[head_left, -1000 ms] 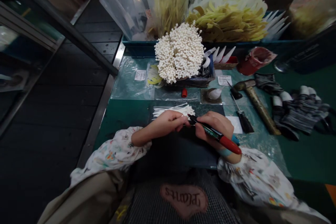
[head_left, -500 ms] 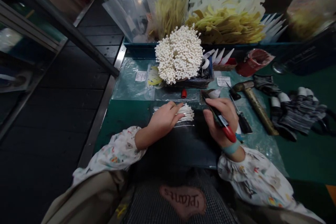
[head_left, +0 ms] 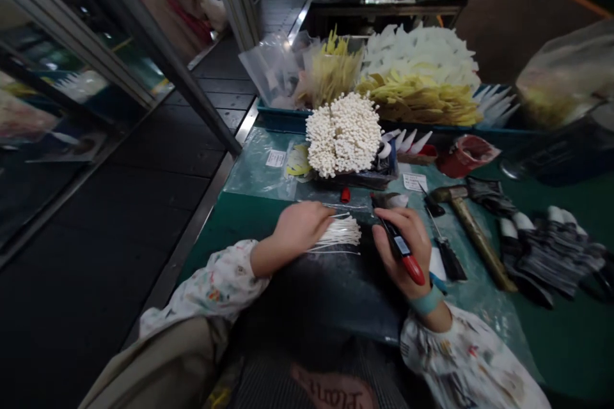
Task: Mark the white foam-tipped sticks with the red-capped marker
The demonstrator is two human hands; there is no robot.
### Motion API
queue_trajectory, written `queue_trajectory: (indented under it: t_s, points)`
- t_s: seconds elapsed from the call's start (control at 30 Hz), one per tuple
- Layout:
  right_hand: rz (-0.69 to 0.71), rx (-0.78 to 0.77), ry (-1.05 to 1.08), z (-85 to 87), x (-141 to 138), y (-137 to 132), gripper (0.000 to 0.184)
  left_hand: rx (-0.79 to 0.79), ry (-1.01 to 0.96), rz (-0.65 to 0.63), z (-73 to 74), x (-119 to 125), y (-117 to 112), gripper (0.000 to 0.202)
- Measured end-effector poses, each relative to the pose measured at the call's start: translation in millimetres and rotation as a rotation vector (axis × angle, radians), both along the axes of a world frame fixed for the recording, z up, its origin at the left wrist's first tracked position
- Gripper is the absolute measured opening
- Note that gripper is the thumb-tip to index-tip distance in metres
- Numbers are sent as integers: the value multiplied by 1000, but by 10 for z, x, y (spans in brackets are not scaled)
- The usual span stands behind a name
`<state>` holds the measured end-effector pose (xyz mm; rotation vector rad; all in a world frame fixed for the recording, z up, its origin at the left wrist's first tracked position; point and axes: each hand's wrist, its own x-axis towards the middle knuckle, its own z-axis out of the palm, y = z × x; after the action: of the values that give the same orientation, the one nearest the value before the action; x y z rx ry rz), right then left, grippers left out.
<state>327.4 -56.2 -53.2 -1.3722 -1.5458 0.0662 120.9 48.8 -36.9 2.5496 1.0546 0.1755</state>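
Note:
A bundle of thin white stems with small round tips (head_left: 343, 232) lies on a dark mat (head_left: 330, 294). My left hand (head_left: 302, 227) covers its left part, fingers bent together on the stems; the fingertips are partly hidden. To the bundle's right, my right hand (head_left: 410, 239) grips a hand tool with a black and red handle (head_left: 403, 252). Its dark front end points up and left, and its exact kind is unclear. Beyond my hands lies a small red cap (head_left: 345, 194). Behind that stands a thick bunch of white-tipped stems (head_left: 343, 134) in a dark box.
At the back, a blue tray (head_left: 283, 118) holds yellow strips (head_left: 422, 99) and pale white pieces (head_left: 419, 54). On the right lie a hammer (head_left: 480, 239), a black-handled pointed tool (head_left: 451, 259) and grey gloves (head_left: 551, 252). A red pot (head_left: 465, 156) stands behind them. A metal post (head_left: 192, 89) rises left.
The camera view has tilted up, so everything sits lower and more background shows. My left hand has shifted on the stems, its fingers now drawn together. My right hand keeps its tool.

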Motion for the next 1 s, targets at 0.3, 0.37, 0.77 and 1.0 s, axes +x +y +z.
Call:
queue_trajectory:
  t_s: [0.3, 0.37, 0.77, 1.0]
  points:
    - [63, 6, 0, -15, -27, -8, 19, -523, -877, 514, 112, 40, 1647, 26]
    - [79, 4, -10, -24, -29, -5, 19, -622, -983, 498, 105, 193, 1801, 30]
    - [112, 42, -24, -28, -53, -3, 19, -713, -1285, 537, -81, 527, 1972, 22]
    - [145, 43, -39, -23, -69, 0, 19, -715, -1345, 524, -60, 502, 1933, 33]
